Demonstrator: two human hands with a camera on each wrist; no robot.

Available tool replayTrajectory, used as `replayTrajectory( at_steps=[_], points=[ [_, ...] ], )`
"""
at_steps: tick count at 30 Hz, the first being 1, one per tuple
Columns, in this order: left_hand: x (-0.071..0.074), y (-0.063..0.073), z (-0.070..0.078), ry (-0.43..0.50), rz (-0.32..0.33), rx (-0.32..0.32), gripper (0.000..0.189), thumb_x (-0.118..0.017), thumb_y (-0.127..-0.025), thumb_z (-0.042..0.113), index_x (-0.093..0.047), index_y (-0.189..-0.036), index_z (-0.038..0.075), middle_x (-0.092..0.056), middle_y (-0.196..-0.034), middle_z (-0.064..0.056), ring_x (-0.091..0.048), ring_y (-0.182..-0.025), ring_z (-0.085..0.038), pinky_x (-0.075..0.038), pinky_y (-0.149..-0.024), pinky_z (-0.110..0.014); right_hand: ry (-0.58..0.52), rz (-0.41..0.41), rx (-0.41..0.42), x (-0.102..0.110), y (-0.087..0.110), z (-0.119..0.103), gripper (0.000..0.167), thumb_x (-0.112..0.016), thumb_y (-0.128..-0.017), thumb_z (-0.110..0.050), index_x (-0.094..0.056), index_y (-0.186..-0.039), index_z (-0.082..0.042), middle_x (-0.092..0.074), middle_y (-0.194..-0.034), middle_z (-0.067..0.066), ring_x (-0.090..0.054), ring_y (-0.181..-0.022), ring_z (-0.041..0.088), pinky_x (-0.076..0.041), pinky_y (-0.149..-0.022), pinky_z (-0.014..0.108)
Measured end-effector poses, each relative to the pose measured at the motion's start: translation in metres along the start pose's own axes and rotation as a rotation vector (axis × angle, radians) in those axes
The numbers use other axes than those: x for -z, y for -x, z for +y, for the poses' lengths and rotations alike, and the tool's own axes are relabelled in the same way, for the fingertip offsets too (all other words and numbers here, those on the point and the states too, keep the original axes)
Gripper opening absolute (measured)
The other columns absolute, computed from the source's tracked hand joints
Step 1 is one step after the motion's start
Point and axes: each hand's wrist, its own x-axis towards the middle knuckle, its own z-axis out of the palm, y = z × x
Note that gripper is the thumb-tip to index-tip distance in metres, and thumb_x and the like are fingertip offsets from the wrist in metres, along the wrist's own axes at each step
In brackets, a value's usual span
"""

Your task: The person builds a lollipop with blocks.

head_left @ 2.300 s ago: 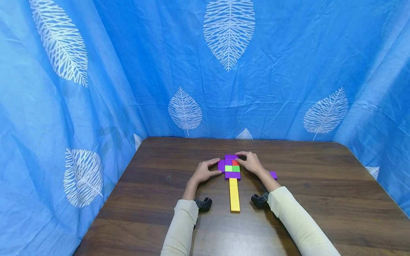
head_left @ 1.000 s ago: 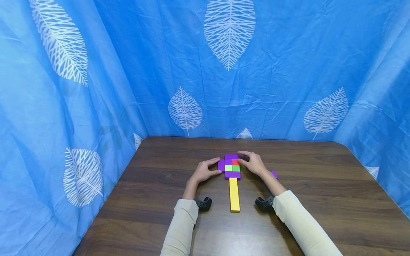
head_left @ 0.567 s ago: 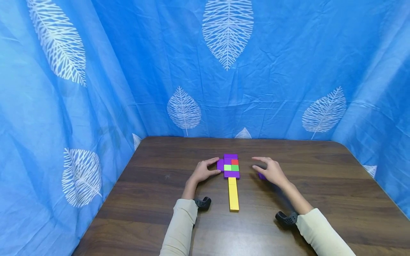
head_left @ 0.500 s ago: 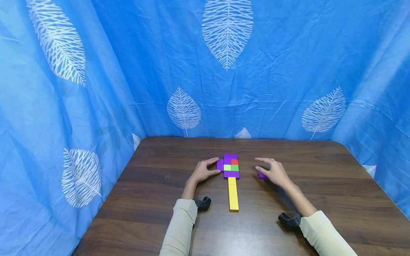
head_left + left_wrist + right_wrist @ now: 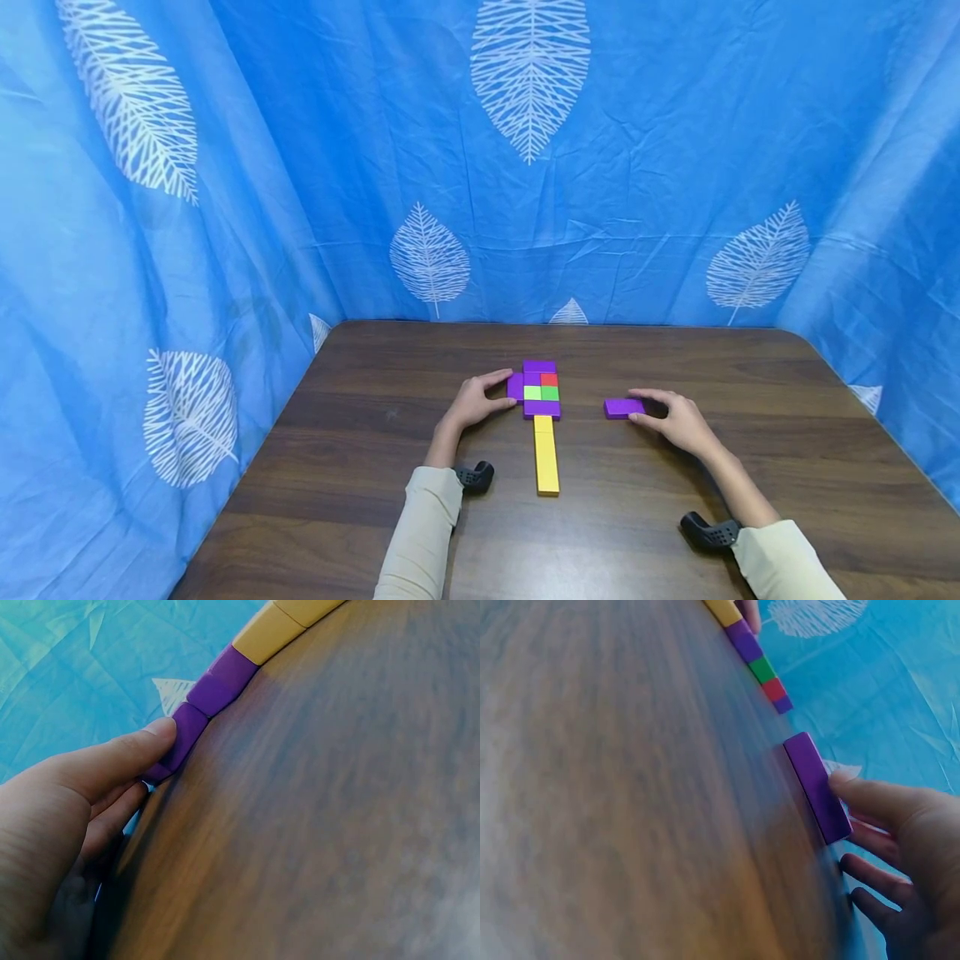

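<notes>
In the head view, my left hand [image 5: 471, 402] holds the outer purple block [image 5: 515, 388] at the left of a flat block arrangement, thumb at its near end and fingers at its far end. The left wrist view shows the left thumb [image 5: 161, 727] against that purple side. My right hand [image 5: 678, 421] has thumb and fingers around the right end of a separate purple block [image 5: 621, 408], which lies lengthwise on the table. In the right wrist view, the thumb lies against this loose block [image 5: 814, 787], with the other fingers partly hidden beyond it.
The arrangement has purple blocks at its top [image 5: 540, 367] and bottom [image 5: 542, 408], around a red block [image 5: 549, 380], a green block [image 5: 550, 393] and a light green block [image 5: 532, 392]. A yellow strip [image 5: 546, 458] runs toward me on the brown table [image 5: 337, 467]. A blue curtain [image 5: 637, 167] hangs behind.
My right hand has left the arrangement's upper right, near the red block, and moved right and nearer to the loose purple block's right end. My left hand has stayed in place.
</notes>
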Motion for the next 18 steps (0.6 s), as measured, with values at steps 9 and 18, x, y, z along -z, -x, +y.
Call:
replayTrajectory(
  at_steps=[9,18],
  points=[
    [-0.0010,0.0001,-0.0002,0.004,0.001,-0.007,0.059,-0.069,-0.082,0.036,-0.050,-0.134,0.016,-0.047,-0.137,-0.001,-0.039,-0.129,-0.020,-0.032,-0.105,-0.038,0.033,-0.014,-0.038,0.0000,0.0021,0.0045,0.045,-0.071,-0.081,-0.033,-0.064,-0.118,-0.008,-0.057,-0.119,0.024,-0.046,-0.113,0.046,-0.033,-0.091,0.061],
    [-0.0010,-0.0007,-0.0012,-0.001,0.003,-0.007,0.059,-0.069,-0.082,0.035,-0.051,-0.134,0.016,-0.048,-0.137,0.000,-0.039,-0.129,-0.019,-0.032,-0.105,-0.037,0.023,0.018,-0.049,-0.0041,0.0031,0.0067,0.044,-0.071,-0.081,-0.035,-0.065,-0.116,-0.010,-0.057,-0.118,0.024,-0.046,-0.112,0.045,-0.033,-0.091,0.061]
  ],
)
